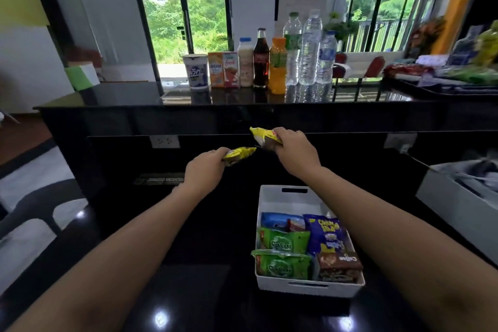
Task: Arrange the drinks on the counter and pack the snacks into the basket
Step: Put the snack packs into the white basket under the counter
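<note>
Home bar or pantry corner, glossy black counter, tall windows, wall socket

Showing drinks standing in a row on the upper surface. Showing the basket sitting before them on the lower surface, snack packets inside. Showing left grip with left packet, right grip with right packet, hanging between.

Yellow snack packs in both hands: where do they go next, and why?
Probably lower the right hand and its yellow pack into the white basket, at its bare far end. The left hand holds a second pack; the near end is already full of snacks.
</note>
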The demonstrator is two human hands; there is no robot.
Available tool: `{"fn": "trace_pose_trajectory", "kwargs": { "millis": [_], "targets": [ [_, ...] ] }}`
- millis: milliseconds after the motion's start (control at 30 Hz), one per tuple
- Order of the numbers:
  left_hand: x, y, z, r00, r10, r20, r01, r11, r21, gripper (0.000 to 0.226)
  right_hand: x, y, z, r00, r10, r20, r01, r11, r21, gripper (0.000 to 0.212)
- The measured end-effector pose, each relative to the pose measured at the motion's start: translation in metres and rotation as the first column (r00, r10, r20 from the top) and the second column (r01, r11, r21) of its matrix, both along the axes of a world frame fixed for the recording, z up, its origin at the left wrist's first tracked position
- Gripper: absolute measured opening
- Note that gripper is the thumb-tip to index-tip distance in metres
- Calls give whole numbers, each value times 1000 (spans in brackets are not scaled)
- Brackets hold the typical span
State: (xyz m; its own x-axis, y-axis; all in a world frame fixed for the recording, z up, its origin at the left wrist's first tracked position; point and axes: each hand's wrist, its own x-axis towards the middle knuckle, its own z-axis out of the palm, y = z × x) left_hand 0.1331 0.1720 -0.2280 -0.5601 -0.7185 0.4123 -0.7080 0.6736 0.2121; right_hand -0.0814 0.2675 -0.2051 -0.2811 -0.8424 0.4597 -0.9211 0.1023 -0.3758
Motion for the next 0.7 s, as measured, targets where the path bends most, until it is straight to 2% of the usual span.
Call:
{"fn": "trace_pose_trajectory", "kwargs": {
  "millis": [167,333,467,533,700],
  "targets": [
    [-32,12,-33,998,-61,32,59,997,42,34,-30,35,-22,995,-76,69,70,994,80,30],
    [-56,14,-64,988,-144,46,138,983,118,33,-53,55,-57,989,-146,25,136,964,229,34],
    [-72,25,-85,962,-232,142,212,967,144,34,-65,72,-83,992,-128,-20,126,916,380,41],
    [-74,33,-90,950,-270,154,249,958,143,35,-65,82,-87,990,-121,-69,138,917,375,40],
    [-63,62,-88,929,-360,88,347,928,132,36,-43,122,-95,956,-173,-239,233,940,249,44]
  ]
}}
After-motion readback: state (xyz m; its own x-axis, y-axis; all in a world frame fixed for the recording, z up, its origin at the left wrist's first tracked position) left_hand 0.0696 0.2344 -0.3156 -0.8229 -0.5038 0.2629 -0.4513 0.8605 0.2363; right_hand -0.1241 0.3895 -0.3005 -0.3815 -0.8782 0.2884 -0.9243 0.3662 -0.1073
